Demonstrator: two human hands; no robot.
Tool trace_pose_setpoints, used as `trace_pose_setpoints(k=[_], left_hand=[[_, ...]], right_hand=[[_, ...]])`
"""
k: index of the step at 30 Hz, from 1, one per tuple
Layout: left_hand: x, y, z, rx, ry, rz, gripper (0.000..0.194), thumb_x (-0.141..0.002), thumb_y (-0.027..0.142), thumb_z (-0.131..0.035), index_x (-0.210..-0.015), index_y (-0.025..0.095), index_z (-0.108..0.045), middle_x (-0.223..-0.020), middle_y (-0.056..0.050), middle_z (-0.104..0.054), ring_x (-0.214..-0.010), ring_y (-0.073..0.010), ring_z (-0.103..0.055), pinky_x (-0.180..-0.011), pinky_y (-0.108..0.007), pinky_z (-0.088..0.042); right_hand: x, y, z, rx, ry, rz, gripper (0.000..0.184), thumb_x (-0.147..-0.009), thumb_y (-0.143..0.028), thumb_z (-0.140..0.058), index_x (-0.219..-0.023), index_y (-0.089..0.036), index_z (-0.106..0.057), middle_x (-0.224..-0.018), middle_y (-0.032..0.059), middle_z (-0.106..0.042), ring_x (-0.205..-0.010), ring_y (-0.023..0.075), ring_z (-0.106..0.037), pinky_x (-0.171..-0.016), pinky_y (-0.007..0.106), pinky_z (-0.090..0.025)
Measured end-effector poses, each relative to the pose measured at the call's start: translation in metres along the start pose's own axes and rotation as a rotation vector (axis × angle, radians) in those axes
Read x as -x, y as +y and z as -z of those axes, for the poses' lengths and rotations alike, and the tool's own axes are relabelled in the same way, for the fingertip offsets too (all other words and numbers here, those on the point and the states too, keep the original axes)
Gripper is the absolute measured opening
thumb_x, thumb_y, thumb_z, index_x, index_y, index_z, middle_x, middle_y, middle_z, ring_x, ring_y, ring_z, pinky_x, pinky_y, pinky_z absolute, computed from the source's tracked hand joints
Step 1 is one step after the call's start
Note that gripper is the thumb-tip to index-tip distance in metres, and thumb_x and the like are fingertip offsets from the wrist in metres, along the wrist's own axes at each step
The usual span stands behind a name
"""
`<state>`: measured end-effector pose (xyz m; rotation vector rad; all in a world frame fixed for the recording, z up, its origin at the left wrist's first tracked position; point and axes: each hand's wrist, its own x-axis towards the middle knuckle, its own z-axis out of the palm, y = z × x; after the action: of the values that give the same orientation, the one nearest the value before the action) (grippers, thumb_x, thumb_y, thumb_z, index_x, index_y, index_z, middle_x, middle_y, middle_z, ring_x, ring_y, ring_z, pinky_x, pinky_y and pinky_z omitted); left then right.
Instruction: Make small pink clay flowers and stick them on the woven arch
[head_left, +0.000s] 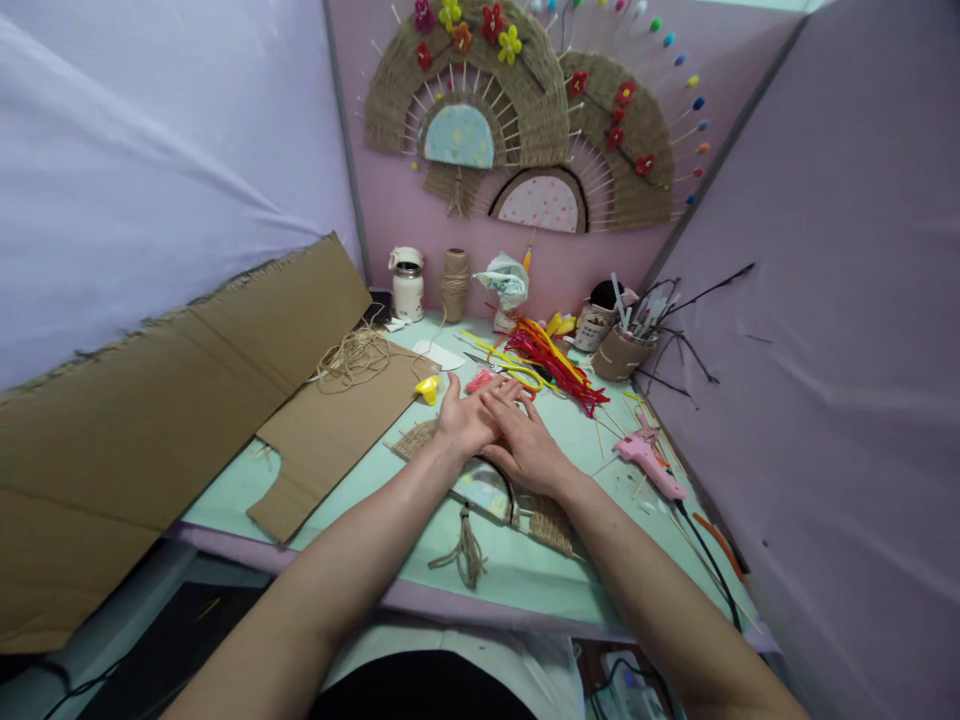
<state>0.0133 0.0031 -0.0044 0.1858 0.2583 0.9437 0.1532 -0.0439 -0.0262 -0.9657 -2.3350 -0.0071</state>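
Note:
My left hand (471,418) is turned palm up with its fingers stretched out. Across its palm and fingers lies my right hand (531,446), palm down, its fingers extended too. I see nothing held in either one. Beneath them on the table rests a half-round woven twine fan (551,525) with a pale floral centre (484,488), partly hidden by my hands. A twine tassel (469,555) hangs from its lower edge toward me. Just beyond my fingertips sit a pink item (480,381) and a yellow piece (427,389).
Cardboard (352,430) with loose twine (352,360) lies left. Red and yellow pipe cleaners (559,365) and scissors (484,362) are behind. A pink glue gun (651,465) with a cord is at right. A twine spool (454,285), a jar (408,290) and a tool pot (622,353) line the back.

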Motion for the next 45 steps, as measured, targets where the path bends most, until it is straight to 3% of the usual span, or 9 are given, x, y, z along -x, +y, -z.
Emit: trace_pose_setpoints(k=[4, 7, 11, 14, 21, 32, 38, 42, 45], left_hand=[[0.0, 0.0, 0.0, -0.016, 0.021, -0.021, 0.085, -0.086, 0.071, -0.025, -0.141, 0.007, -0.035, -0.141, -0.026, -0.045, -0.125, -0.0319, -0.053, -0.094, -0.043, -0.05], [0.0, 0.003, 0.001, 0.016, 0.035, -0.077, 0.085, -0.087, 0.069, -0.026, -0.142, 0.005, -0.033, -0.139, -0.025, -0.048, -0.126, -0.0291, -0.052, -0.092, -0.038, -0.051], [-0.002, -0.004, 0.001, -0.017, 0.045, 0.017, 0.084, -0.087, 0.07, -0.024, -0.14, 0.006, -0.038, -0.131, -0.025, -0.055, -0.118, -0.0304, -0.059, -0.094, -0.045, -0.05], [-0.002, -0.009, 0.0, -0.053, 0.059, 0.039, 0.082, -0.087, 0.069, -0.022, -0.137, 0.007, -0.042, -0.127, -0.024, -0.058, -0.109, -0.0293, -0.063, -0.092, -0.045, -0.05], [0.001, -0.007, -0.004, -0.039, 0.056, 0.017, 0.083, -0.089, 0.066, -0.021, -0.139, 0.002, -0.039, -0.129, -0.025, -0.056, -0.114, -0.026, -0.06, -0.081, -0.032, -0.054], [-0.002, -0.014, -0.002, -0.072, 0.039, 0.032, 0.075, -0.086, 0.07, -0.026, -0.129, 0.012, -0.048, -0.129, -0.024, -0.055, -0.119, -0.0334, -0.057, -0.095, -0.051, -0.048], [-0.001, -0.009, -0.001, -0.059, 0.061, -0.005, 0.074, -0.086, 0.069, -0.026, -0.127, 0.012, -0.048, -0.127, -0.024, -0.057, -0.116, -0.0334, -0.058, -0.094, -0.052, -0.048], [-0.003, -0.007, 0.003, -0.077, 0.072, -0.043, 0.076, -0.086, 0.07, -0.027, -0.127, 0.01, -0.049, -0.125, -0.024, -0.059, -0.116, -0.0328, -0.059, -0.095, -0.049, -0.048], [-0.003, -0.005, 0.003, -0.062, 0.096, -0.05, 0.077, -0.085, 0.071, -0.027, -0.127, 0.011, -0.049, -0.124, -0.024, -0.059, -0.115, -0.0328, -0.059, -0.094, -0.049, -0.048]], right_hand=[[0.001, -0.002, -0.001, -0.103, -0.034, 0.101, 0.065, -0.094, -0.044, -0.045, -0.149, -0.017, -0.024, -0.147, 0.0153, -0.042, -0.139, 0.0248, -0.036, -0.114, 0.052, -0.027], [0.001, 0.0, -0.001, -0.096, 0.004, 0.029, 0.064, -0.095, -0.042, -0.046, -0.15, -0.019, -0.023, -0.144, 0.0148, -0.046, -0.137, 0.0258, -0.039, -0.114, 0.055, -0.026], [0.0, 0.003, 0.0, -0.133, 0.015, -0.018, 0.069, -0.092, -0.045, -0.05, -0.15, -0.02, -0.023, -0.146, 0.0144, -0.044, -0.139, 0.0282, -0.035, -0.115, 0.058, -0.022], [0.001, 0.005, 0.002, -0.21, 0.083, -0.058, 0.059, -0.096, -0.039, -0.042, -0.15, -0.022, -0.025, -0.146, 0.0107, -0.044, -0.14, 0.0254, -0.034, -0.116, 0.054, -0.024], [0.004, 0.013, 0.003, -0.179, 0.29, -0.189, 0.028, -0.094, -0.03, -0.046, -0.117, -0.023, -0.06, -0.11, 0.0084, -0.069, -0.109, 0.0245, -0.059, -0.101, 0.048, -0.042], [-0.004, -0.002, -0.004, -0.226, 0.337, -0.232, 0.014, -0.087, -0.027, -0.059, -0.097, -0.024, -0.067, -0.088, 0.0045, -0.072, -0.089, 0.0229, -0.064, -0.088, 0.041, -0.048], [-0.002, -0.002, -0.001, -0.22, 0.268, -0.16, 0.019, -0.092, -0.026, -0.052, -0.105, -0.023, -0.066, -0.1, 0.0065, -0.071, -0.098, 0.0219, -0.063, -0.091, 0.041, -0.049], [-0.002, -0.003, 0.001, -0.119, 0.14, -0.07, 0.037, -0.093, -0.027, -0.048, -0.128, -0.018, -0.055, -0.128, 0.0132, -0.06, -0.126, 0.0249, -0.049, -0.102, 0.046, -0.044], [-0.002, -0.006, 0.002, -0.046, 0.066, -0.006, 0.046, -0.093, -0.03, -0.049, -0.137, -0.016, -0.048, -0.137, 0.0158, -0.053, -0.134, 0.027, -0.04, -0.106, 0.049, -0.041]])
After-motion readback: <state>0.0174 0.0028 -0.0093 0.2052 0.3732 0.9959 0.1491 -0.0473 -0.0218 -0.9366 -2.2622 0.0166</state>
